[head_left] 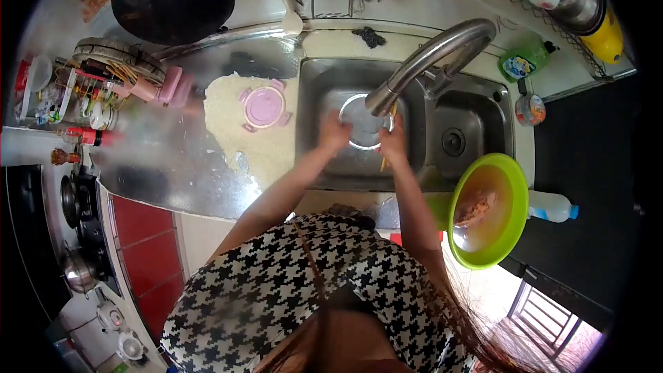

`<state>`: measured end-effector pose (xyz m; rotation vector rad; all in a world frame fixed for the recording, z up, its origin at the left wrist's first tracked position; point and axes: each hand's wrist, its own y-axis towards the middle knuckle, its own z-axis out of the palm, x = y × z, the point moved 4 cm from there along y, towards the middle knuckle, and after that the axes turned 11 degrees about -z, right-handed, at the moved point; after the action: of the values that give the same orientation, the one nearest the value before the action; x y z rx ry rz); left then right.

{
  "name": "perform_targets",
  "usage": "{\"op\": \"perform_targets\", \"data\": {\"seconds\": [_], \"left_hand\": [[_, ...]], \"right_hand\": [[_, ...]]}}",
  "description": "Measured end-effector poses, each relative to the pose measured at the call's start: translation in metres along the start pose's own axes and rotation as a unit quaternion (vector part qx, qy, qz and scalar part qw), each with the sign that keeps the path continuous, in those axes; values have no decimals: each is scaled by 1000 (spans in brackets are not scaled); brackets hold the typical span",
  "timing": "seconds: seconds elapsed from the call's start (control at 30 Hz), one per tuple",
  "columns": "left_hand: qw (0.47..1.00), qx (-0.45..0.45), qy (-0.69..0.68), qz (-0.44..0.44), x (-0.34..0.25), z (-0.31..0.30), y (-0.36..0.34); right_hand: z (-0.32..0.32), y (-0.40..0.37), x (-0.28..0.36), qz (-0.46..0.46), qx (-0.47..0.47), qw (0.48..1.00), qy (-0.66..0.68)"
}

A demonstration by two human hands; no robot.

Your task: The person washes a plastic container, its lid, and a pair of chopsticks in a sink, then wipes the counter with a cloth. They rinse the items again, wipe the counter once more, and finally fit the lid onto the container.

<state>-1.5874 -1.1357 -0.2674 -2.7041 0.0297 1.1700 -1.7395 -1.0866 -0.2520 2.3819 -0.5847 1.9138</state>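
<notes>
In the sink's left basin [314, 166], a round clear container [362, 124] with a pale rim sits between my two hands, below the tap [414, 69]. My left hand [335, 135], a little blurred, has its fingers closed at the container's left edge. My right hand [394, 144] grips the right edge. Thin yellowish sticks [384, 161] show beside my right hand, partly hidden by it. On the counter left of the basin lies a round pink lid [264, 107] with side clips.
A smaller basin [476, 121] adjoins on the right. A green tub [523, 197] with reddish water and food stands at its front. Green dish soap [526, 62] is behind. A dark wok [173, 0] and crowded kitchenware [124, 90] stand left.
</notes>
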Motion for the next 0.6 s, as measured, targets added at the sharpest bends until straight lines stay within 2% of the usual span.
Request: {"op": "perform_targets", "data": {"seconds": [0.03, 0.07, 0.1, 0.13, 0.17, 0.2, 0.23, 0.27, 0.3, 0.33, 0.37, 0.4, 0.43, 0.5, 0.53, 0.57, 0.6], "left_hand": [[929, 124, -269, -221, 14, 19, -14], [727, 231, -500, -410, 20, 39, -29], [727, 230, -500, -411, 21, 41, -29], [706, 232, -546, -387, 19, 43, -29], [682, 233, -591, -362, 19, 45, -30], [746, 204, -543, -326, 4, 28, -29], [745, 204, -545, -325, -1, 23, -29], [796, 169, -509, -280, -5, 14, -24], [841, 133, -468, -236, -6, 7, -24], [841, 132, -469, -237, -2, 3, -23], [880, 183, -387, -207, -2, -1, -18], [908, 232, -300, -178, -1, -1, -15], [908, 232, -298, -183, 2, 0, -13], [869, 290, -327, -231, -3, 3, -7], [870, 291, -326, -228, -10, -1, -5], [889, 311, -264, -207, -18, -5, -4], [903, 330, -202, -189, -24, -8, -6]], "right_hand": [[1, 1, 2, 5, -5, 1000, 2], [6, 7, -17, 5, -5, 1000, 4], [11, 17, -43, -92, -33, 995, 0], [12, 16, -41, -187, -60, 981, -5], [11, 14, -48, -184, -59, 981, -7], [11, 7, -38, -89, -38, 994, 59], [12, 4, -32, 3, -17, 992, 125], [11, 13, -40, 0, -17, 992, 125], [8, 24, -55, 5, 26, 999, 36], [6, 31, -56, 9, 69, 996, -54], [1, 43, -55, 7, 68, 996, -53], [-5, 49, -33, -32, 98, 973, -208], [-9, 48, -17, -67, 130, 922, -358], [-11, 49, 15, -96, 104, 923, -359], [-10, 52, 28, -125, 75, 922, -360], [-3, 61, 25, -126, 71, 922, -360], [7, 70, 14, -125, 54, 952, -275]]}}
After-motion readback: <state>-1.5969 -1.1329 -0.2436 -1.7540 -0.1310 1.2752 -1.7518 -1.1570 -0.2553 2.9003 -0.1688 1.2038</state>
